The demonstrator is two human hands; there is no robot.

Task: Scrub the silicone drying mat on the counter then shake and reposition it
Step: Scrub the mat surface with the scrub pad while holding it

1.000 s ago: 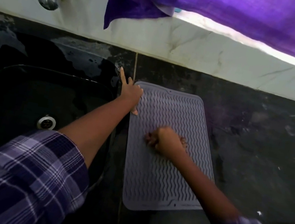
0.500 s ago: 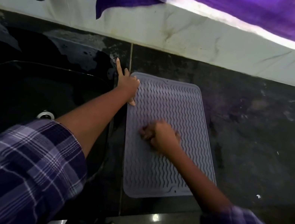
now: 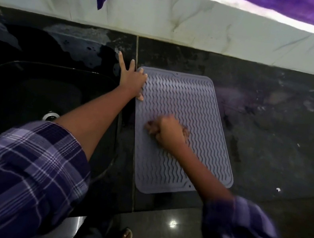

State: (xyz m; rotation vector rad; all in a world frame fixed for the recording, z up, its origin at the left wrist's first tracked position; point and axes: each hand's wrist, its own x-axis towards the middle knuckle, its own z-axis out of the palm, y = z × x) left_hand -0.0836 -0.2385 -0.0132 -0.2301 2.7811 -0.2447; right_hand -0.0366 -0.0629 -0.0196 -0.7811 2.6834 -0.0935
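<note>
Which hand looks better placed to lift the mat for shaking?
Probably the left hand: it already rests on the mat's far-left corner edge, while the right hand is fisted mid-mat, scrubbing.

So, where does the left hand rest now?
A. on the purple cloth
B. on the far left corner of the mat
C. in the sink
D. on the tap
B: the left hand lies flat on the far left corner of the mat, beside the sink, while the right hand is fisted mid-mat.
</note>
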